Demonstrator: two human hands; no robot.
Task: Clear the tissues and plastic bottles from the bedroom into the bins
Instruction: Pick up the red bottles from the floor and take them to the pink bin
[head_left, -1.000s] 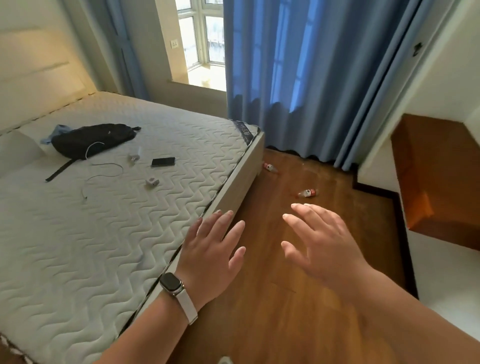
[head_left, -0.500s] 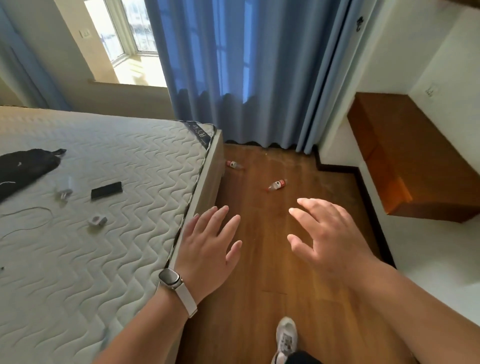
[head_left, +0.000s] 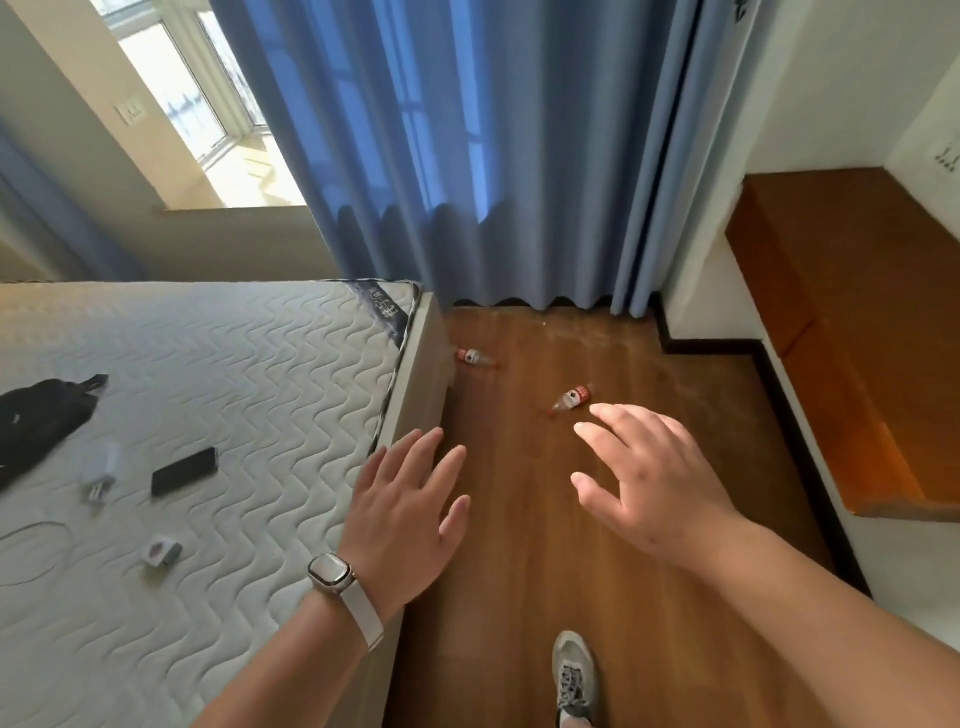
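Two small clear plastic bottles with red labels lie on the wooden floor. One bottle (head_left: 570, 399) lies mid-floor, just beyond the fingertips of my right hand (head_left: 655, 480). The other bottle (head_left: 476, 357) lies next to the far corner of the bed. My left hand (head_left: 406, 512), with a watch on its wrist, hovers over the bed's edge. Both hands are held out, fingers spread, and hold nothing. No tissues or bins are in view.
A bed with a quilted mattress (head_left: 218, 395) fills the left; on it lie a black bag (head_left: 41, 421), a phone (head_left: 184, 471), a cable and small white items. Blue curtains (head_left: 483, 156) hang ahead. A wooden cabinet (head_left: 852, 332) stands at right. My shoe (head_left: 573, 675) is on the floor.
The view has swung right and moved forward along the bed, so the bottles appear closer. My foot has come into view. Both hands stay spread and empty.
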